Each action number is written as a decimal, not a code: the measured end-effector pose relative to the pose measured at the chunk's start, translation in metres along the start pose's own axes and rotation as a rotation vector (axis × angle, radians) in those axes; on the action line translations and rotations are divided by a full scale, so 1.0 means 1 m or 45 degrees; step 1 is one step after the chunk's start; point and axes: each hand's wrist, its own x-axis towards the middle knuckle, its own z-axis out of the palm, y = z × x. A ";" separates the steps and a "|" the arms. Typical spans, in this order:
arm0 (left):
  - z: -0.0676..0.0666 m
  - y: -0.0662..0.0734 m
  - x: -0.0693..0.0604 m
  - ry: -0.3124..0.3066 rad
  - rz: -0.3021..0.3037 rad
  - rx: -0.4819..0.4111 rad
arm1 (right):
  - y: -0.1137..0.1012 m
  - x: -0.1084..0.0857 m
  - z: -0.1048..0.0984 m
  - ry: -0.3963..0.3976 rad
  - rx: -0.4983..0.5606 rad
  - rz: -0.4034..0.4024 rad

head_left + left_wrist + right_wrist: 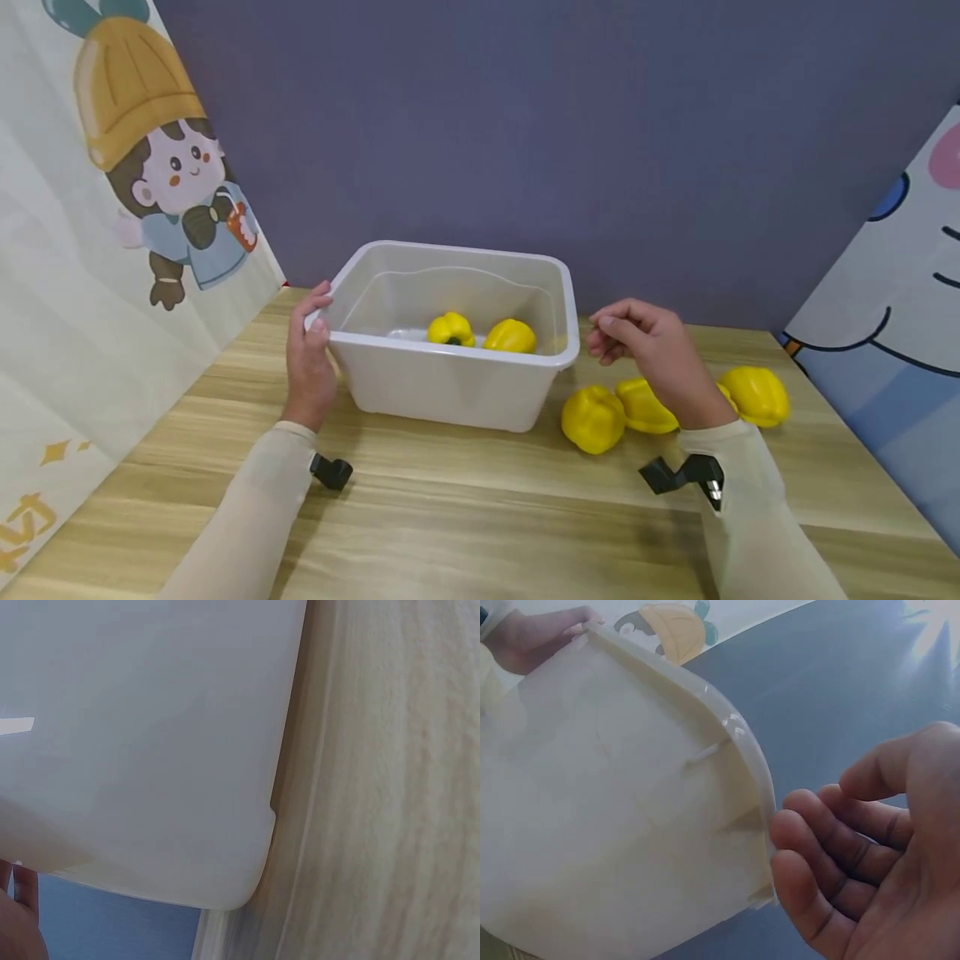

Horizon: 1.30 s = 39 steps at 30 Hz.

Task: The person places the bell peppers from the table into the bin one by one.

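A white plastic bin [442, 387] stands on the wooden table, with two yellow bell peppers [511, 336] lying inside it. My left hand [309, 367] grips the rim at its left end; in the left wrist view only the fingers [21, 922] show at the corner, beside the bin wall [150, 765]. Just right of the bin's right rim, my right hand [637, 346] hangs in the air with loosely bent fingers. Nothing shows between those fingers in the right wrist view. Below and beside it, more yellow bell peppers [592, 419] lie on the table, partly hidden by the wrist.
Behind the table [450, 517] rises a dark blue-grey panel [525, 125]. A white cloth with a cartoon figure [187, 175] hangs on the left, and another printed cloth [892, 333] on the right. One bell pepper [753, 396] lies toward the table's right edge.
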 end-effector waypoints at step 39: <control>-0.001 0.003 0.000 -0.037 -0.041 0.046 | 0.013 -0.005 -0.037 -0.321 -0.339 0.249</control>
